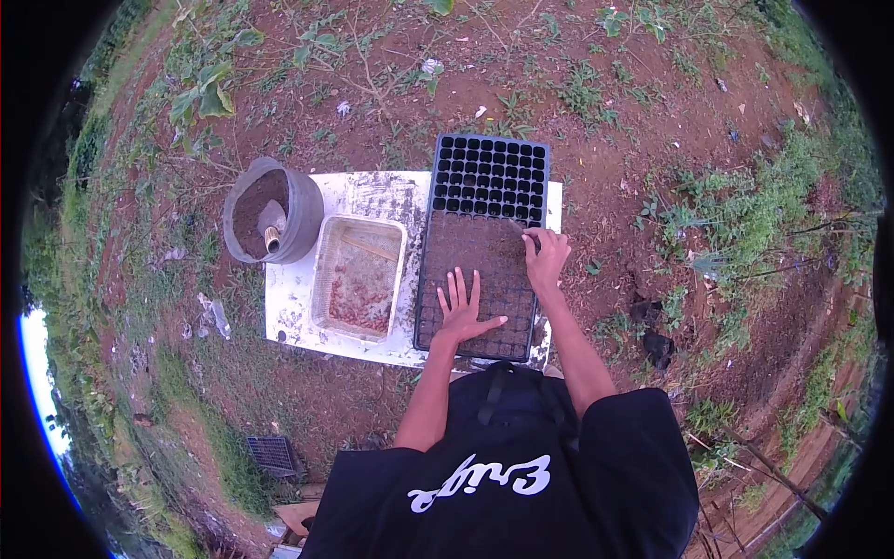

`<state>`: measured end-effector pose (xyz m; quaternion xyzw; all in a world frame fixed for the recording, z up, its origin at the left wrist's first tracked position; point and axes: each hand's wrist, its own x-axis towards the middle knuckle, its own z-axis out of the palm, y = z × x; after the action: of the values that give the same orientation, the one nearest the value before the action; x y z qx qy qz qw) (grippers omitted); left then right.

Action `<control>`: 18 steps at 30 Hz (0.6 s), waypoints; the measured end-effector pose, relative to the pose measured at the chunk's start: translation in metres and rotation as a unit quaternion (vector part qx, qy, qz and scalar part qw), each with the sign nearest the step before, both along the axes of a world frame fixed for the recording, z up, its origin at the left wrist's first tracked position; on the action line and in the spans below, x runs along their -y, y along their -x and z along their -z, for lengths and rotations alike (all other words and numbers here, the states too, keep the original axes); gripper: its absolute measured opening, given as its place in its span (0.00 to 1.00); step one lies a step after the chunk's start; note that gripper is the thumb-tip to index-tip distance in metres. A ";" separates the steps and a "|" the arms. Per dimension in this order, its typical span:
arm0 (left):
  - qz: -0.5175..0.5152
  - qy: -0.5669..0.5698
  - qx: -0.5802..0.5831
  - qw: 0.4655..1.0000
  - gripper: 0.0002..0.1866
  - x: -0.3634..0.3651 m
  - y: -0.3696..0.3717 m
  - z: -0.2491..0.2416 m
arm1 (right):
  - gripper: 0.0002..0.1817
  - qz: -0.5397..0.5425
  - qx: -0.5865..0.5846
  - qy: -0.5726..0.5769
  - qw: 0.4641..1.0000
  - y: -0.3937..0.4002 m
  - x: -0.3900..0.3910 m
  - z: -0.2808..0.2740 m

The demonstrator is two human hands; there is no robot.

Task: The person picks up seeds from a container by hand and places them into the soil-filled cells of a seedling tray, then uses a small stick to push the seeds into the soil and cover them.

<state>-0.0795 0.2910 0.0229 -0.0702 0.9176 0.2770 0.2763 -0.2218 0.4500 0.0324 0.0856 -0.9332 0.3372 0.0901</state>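
A black seedling tray [490, 177] lies on a white board; its far cells are empty and its nearer cells are filled with brown soil. My left hand [463, 312] rests with spread fingers over the soil-filled part, near the tray's lower middle. At the tray's right edge, my right hand [546, 256] has its thumb and forefinger pinched around a thin stick [515, 225], whose tip reaches over the boundary between filled and empty cells. To the left of the tray sits a pale rectangular basin [365, 279] holding small reddish bits and a flat strip.
A grey bucket [300, 219] of soil with a scoop [271, 224] in it stands at the board's left end. The white board [291, 303] lies on reddish ground. Leafy plants grow beyond it, and another dark tray [271, 454] is at the lower left.
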 end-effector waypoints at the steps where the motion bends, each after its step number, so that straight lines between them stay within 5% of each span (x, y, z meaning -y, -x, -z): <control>1: 0.002 0.004 0.000 1.000 0.71 -0.001 0.000 0.001 | 0.07 0.005 -0.002 -0.001 1.000 -0.011 0.001 0.001; 4: 0.002 0.005 -0.006 1.000 0.71 -0.001 0.000 0.001 | 0.10 0.008 -0.015 -0.009 1.000 -0.035 0.003 0.002; 7: 0.004 0.002 0.002 1.000 0.71 0.000 0.000 0.000 | 0.09 0.178 0.013 -0.029 0.983 -0.043 0.005 0.007; 10: 0.007 0.017 0.007 1.000 0.72 -0.001 0.001 0.003 | 0.09 0.215 0.013 -0.070 0.974 -0.043 0.004 0.017; 18: 0.007 0.006 0.001 1.000 0.71 -0.001 0.000 0.003 | 0.09 0.159 0.027 -0.034 0.986 -0.045 0.020 0.023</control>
<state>-0.0798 0.2923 0.0201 -0.0658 0.9194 0.2699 0.2785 -0.1773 0.4303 0.0099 -0.0701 -0.9479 0.2888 0.1145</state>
